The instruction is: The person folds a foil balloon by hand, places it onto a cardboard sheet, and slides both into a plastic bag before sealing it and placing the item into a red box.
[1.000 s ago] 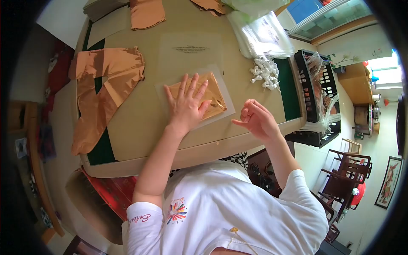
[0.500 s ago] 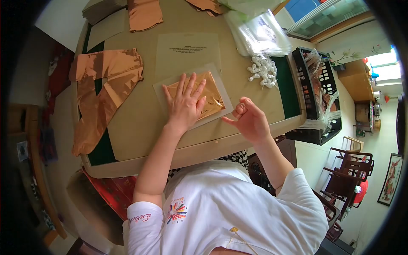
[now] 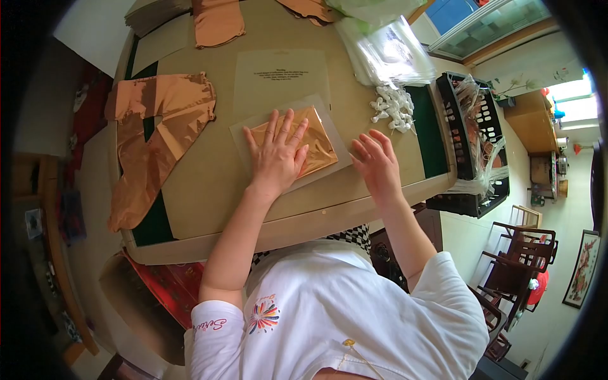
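Observation:
My left hand [image 3: 276, 154] lies flat with spread fingers on a folded copper-coloured foil piece [image 3: 322, 151]. This folded foil is inside a clear plastic bag [image 3: 342, 147], which rests slightly turned on the table. Just right of the bag's corner, my right hand [image 3: 379, 166] hovers with fingers loosely bent and apart, holding nothing. Beyond the left fingers lies a flat clear bag [image 3: 278, 95] with printed text. To the left spreads a large copper foil balloon [image 3: 171, 126], flat and wrinkled.
On the table's right lie a bundle of white strings [image 3: 392, 109] and a stack of clear bags [image 3: 389, 54]. A black crate [image 3: 459, 136] stands beyond the right edge. More copper foil [image 3: 218, 22] and stacked cardboard [image 3: 152, 16] are at the far side.
My right hand has opened from a curled shape, its fingers now stretched further out and slightly to the right. My left hand stays flat on the bag.

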The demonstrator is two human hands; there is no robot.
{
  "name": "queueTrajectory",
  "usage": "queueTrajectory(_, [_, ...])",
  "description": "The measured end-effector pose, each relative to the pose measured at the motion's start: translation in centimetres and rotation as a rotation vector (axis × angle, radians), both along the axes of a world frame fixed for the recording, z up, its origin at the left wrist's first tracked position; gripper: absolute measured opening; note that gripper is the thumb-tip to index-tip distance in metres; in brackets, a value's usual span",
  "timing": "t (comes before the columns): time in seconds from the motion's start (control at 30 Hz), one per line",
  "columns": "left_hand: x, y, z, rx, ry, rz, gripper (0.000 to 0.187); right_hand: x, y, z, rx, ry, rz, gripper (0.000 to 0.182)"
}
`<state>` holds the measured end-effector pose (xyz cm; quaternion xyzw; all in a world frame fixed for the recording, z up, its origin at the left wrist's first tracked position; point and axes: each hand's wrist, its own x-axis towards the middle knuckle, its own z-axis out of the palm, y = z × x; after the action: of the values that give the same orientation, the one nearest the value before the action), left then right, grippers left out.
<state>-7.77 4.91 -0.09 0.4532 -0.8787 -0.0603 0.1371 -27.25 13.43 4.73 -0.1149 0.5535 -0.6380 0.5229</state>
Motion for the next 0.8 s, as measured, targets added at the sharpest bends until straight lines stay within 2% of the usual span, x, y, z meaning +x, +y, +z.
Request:
queueTrajectory(0.03, [0.0, 0.0, 0.0, 0.001, -0.004, 0.000, 0.050, -0.4, -0.5, -0.1, -0.003, 0.067, 0.045, 0.036])
queueTrajectory(0.13, [-0.1, -0.1, 0.2, 0.021, -0.025, 0.000, 0.050, -0.8, -2.5, 0.0, 0.203, 0.233, 0.420, 0.031])
queueTrajectory(0.23, [-0.1, 0.0, 0.6, 0.039, -0.030, 0.004, 0.051, 0.7, -4.7, -0.1, 0.349, 0.517, 0.578, 0.038])
queueTrajectory(0.27, [-0.1, 0.0, 0.5, 0.033, -0.029, 0.004, 0.051, 1.1, -4.9, 0.5, 0.262, 0.775, 0.631, 0.041])
queueTrajectory(0.37, [0.1, 0.1, 0.7, 0.030, -0.001, 0.006, 0.051, 0.0, -5.6, -3.1, 0.194, 1.005, 0.672, 0.047])
queueTrajectory(0.47, [0.5, -0.6, 2.1, 0.030, 0.056, 0.011, 0.047, 0.2, -5.5, -2.1, 0.218, 0.842, 0.644, 0.041])
queueTrajectory(0.57, [1.8, -4.3, 3.8, 0.022, 0.049, 0.004, 0.039, -0.4, -5.5, -3.5, 0.165, 0.784, 0.623, 0.036])
queueTrajectory(0.63, [3.3, -6.8, 3.7, 0.164, -0.142, -0.018, 0.039, -0.7, -5.3, -3.2, 0.167, 0.765, 0.642, 0.029])
queueTrajectory(0.8, [4.4, -6.7, 4.1, -0.024, -0.147, -0.127, 0.020, -1.3, -4.8, -2.2, 0.177, 0.663, 0.656, 0.023])
